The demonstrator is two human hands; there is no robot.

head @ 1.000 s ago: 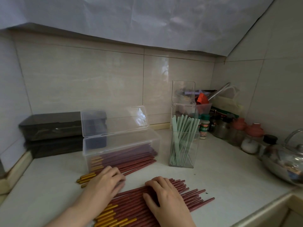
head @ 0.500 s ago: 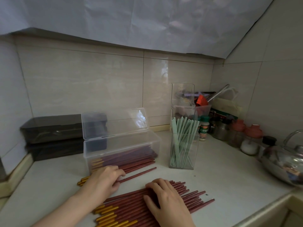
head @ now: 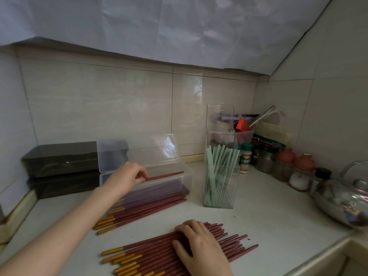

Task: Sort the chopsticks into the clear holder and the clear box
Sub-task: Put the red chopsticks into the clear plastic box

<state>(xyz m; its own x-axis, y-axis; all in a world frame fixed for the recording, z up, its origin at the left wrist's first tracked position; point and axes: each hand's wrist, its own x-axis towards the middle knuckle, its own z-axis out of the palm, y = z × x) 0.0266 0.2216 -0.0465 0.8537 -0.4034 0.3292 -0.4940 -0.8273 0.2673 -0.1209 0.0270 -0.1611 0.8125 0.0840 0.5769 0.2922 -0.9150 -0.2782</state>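
The pale stone worktop point(head: 274, 222) carries everything and runs back into a tiled corner. Toward its back-left stands the long, low clear plastic box point(head: 189, 176), its hinged lid thrown up, with dark red chopsticks lying lengthwise inside. More of the same kind lie on the worktop just along its front wall, their gold ends toward the left edge. To its right, nearer the back-right corner, the tall clear holder point(head: 231, 192) stands upright, filled with pale green chopsticks point(head: 216, 162). By the front edge lies the loose pile of red, gold-ended chopsticks point(head: 147, 253). My right hand point(head: 201, 250) rests on top of that pile, fingers relaxed and laid over it, pinning rather than gripping. My left hand point(head: 125, 177) is up over the left end of the box, thumb and fingertips pinching a single red chopstick point(head: 165, 175) by its end. The shaft runs roughly level above the open box, pointing along its length. I judge I am mid-way through placing a red one in the box, with plenty of red left to move. The next move calls for lowering it in line with those inside, so that it does not catch on the rim, then loosening my pinch and reaching back to the pile.
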